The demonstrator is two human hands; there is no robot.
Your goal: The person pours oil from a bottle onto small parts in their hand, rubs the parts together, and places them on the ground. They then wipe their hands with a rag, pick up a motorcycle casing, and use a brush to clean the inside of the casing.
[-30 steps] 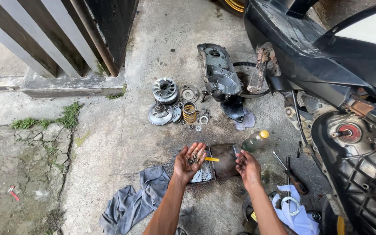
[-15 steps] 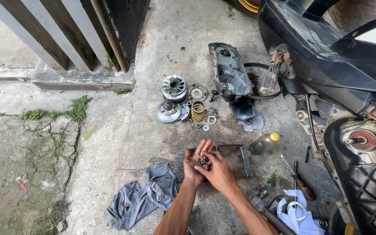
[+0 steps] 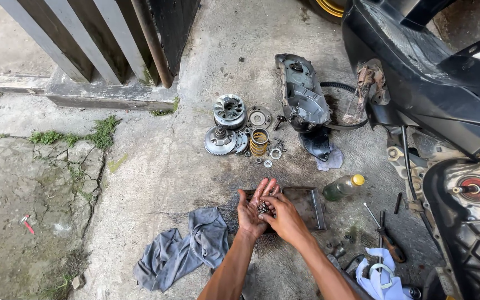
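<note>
Step in hand, as I read it: sorting small hardware in the palm. The left hand (image 3: 253, 208) lies palm-up w/ fingers spread loose, cupping a small pile of dark metal bits (bolts or rollers, too small to tell) (image 3: 262, 208). The right hand (image 3: 284, 218) comes in from the right, its fingers pinched on one of the bits in that pile, so the two hands touch. Both sit just over the shallow rusty-brown metal tray (image 3: 308, 206) on the concrete floor (image 3: 156, 172), w/ the crumpled grey-blue rag (image 3: 187, 253) beside the tray on its left. Farther up the floor lies a cluster of parts: a finned silver pulley half (image 3: 229, 110), a toothed round clutch piece (image 3: 221, 141) and a yellow coil spring (image 3: 259, 142). Next to them is the grey cast engine cover (image 3: 302, 94). A clear plastic bottle w/ yellow cap (image 3: 342, 186) lies just right of the tray, by the black scooter body (image 3: 434, 83). Next move prob. calls for a fine pinch: lift one bit clear w/o tipping the palm, else the rest roll off.
</note>
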